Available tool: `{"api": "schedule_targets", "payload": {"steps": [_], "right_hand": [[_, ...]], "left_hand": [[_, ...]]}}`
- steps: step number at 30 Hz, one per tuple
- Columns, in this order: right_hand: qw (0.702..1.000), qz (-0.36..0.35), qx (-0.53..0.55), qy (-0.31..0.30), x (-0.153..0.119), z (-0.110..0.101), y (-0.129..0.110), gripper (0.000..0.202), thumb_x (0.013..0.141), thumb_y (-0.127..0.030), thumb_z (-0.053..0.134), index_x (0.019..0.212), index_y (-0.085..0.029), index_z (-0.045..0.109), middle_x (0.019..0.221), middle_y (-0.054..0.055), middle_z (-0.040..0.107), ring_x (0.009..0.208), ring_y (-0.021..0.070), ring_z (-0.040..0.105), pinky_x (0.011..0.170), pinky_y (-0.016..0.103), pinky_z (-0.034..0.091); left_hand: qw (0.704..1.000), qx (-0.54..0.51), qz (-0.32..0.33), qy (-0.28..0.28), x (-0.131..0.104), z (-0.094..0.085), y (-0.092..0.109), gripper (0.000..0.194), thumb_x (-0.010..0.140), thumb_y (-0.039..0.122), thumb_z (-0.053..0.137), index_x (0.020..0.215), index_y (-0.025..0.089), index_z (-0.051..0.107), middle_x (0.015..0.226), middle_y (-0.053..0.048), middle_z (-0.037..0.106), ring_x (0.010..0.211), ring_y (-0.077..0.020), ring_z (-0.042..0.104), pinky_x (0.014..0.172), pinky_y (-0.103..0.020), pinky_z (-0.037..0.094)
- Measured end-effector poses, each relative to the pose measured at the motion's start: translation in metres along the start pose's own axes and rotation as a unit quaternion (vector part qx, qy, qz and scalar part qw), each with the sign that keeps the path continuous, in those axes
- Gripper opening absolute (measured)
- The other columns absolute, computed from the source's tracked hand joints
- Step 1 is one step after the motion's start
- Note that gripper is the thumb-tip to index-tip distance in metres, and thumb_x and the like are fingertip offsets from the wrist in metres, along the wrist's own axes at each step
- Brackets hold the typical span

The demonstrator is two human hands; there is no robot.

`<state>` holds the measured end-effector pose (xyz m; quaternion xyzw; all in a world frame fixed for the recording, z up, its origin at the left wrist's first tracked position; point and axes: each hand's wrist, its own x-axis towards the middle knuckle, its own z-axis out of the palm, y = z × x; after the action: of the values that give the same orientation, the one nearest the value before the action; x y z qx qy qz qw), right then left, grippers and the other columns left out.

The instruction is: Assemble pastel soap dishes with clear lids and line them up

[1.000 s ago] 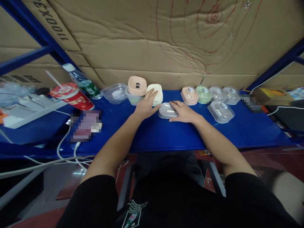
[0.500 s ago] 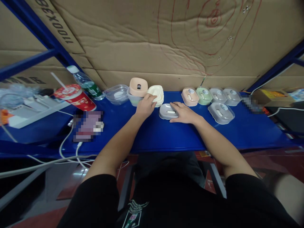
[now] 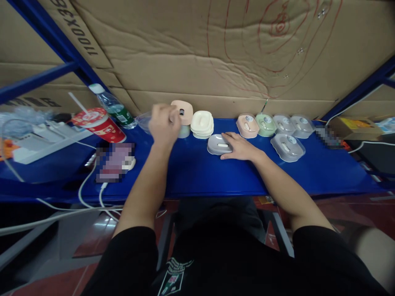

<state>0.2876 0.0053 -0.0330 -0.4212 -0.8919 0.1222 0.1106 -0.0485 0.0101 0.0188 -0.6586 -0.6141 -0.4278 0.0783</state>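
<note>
My right hand (image 3: 241, 146) grips the right end of a small grey plastic box (image 3: 216, 144) with a see-through cover and a white oval piece on top. The thumb lies on its near side and the fingers on its far side. Blurred by motion, my left hand (image 3: 166, 125) hovers in front of the clear plastic covers (image 3: 143, 121), left of a peach plastic piece (image 3: 184, 111); its fingers cannot be made out. That peach piece rests on stacked clear containers (image 3: 184, 131), partly hidden by the hand. Beside them stands a neat pile of cream plastic pieces (image 3: 202, 123).
At right on the blue table (image 3: 197, 176) sit finished-looking boxes: peach (image 3: 247, 126), green (image 3: 266, 125) and several grey ones (image 3: 288, 148). To the left are a red cup (image 3: 103, 127) with a straw, a bottle (image 3: 115, 109), a power strip (image 3: 46, 146) and white cables.
My left hand has left the cream pile and moved left and up, past the peach piece. The top cream piece now lies flatter. My right hand stays on the grey box.
</note>
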Motion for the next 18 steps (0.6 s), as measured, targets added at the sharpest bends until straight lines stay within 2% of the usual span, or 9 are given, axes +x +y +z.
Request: {"api": "schedule_targets", "payload": {"steps": [1,3,5,8,12,18], "right_hand": [[1.0,-0.002,0.004,0.001,0.0,-0.001,-0.001,0.127,0.079,-0.093,0.073,0.173,-0.017,0.035,0.174,0.026,0.041,0.159,0.0515,0.042,0.128,0.069,0.038],[1.0,-0.003,0.011,0.003,-0.001,-0.003,-0.002,0.127,0.078,-0.094,0.072,0.173,-0.019,0.036,0.174,0.025,0.04,0.16,0.0511,0.041,0.129,0.07,0.037],[1.0,-0.002,0.016,0.008,-0.001,-0.006,-0.005,0.125,0.078,-0.094,0.072,0.173,-0.02,0.037,0.175,0.024,0.04,0.161,0.0502,0.039,0.13,0.07,0.035],[0.999,-0.002,0.025,0.031,-0.002,-0.011,-0.009,0.12,0.082,-0.094,0.068,0.172,-0.019,0.039,0.174,0.024,0.042,0.161,0.048,0.04,0.131,0.069,0.035],[0.996,-0.019,0.037,0.075,-0.002,-0.017,-0.013,0.106,0.09,-0.091,0.06,0.168,-0.019,0.046,0.169,0.023,0.049,0.157,0.0442,0.046,0.13,0.068,0.038],[0.993,-0.038,0.044,0.103,-0.002,-0.017,-0.013,0.098,0.093,-0.091,0.054,0.163,-0.022,0.054,0.163,0.021,0.055,0.153,0.042,0.051,0.128,0.067,0.041]], "left_hand": [[0.999,0.01,-0.035,0.035,0.005,-0.008,-0.009,0.036,0.109,0.044,0.05,0.131,0.023,0.068,0.144,-0.013,0.064,0.141,-0.0319,0.057,0.112,-0.05,0.051],[0.994,0.024,-0.092,0.046,0.013,-0.018,-0.027,0.04,0.109,0.051,0.051,0.132,0.021,0.067,0.141,-0.01,0.063,0.141,-0.0329,0.055,0.111,-0.052,0.049],[0.989,0.044,-0.141,0.008,0.016,-0.019,-0.042,0.041,0.106,0.051,0.056,0.129,0.019,0.068,0.137,-0.01,0.064,0.135,-0.0356,0.059,0.11,-0.055,0.048],[0.977,0.083,-0.181,-0.077,0.016,-0.013,-0.055,0.033,0.097,0.041,0.066,0.119,0.018,0.072,0.127,-0.016,0.07,0.125,-0.0397,0.066,0.106,-0.06,0.049],[0.967,0.11,-0.19,-0.129,0.016,-0.006,-0.059,0.023,0.088,0.031,0.073,0.108,0.019,0.075,0.117,-0.021,0.077,0.121,-0.0424,0.069,0.104,-0.063,0.051],[0.962,0.143,-0.195,-0.126,0.016,-0.009,-0.053,0.024,0.091,0.02,0.063,0.11,0.019,0.078,0.126,-0.02,0.075,0.121,-0.0414,0.069,0.104,-0.063,0.054]]}}
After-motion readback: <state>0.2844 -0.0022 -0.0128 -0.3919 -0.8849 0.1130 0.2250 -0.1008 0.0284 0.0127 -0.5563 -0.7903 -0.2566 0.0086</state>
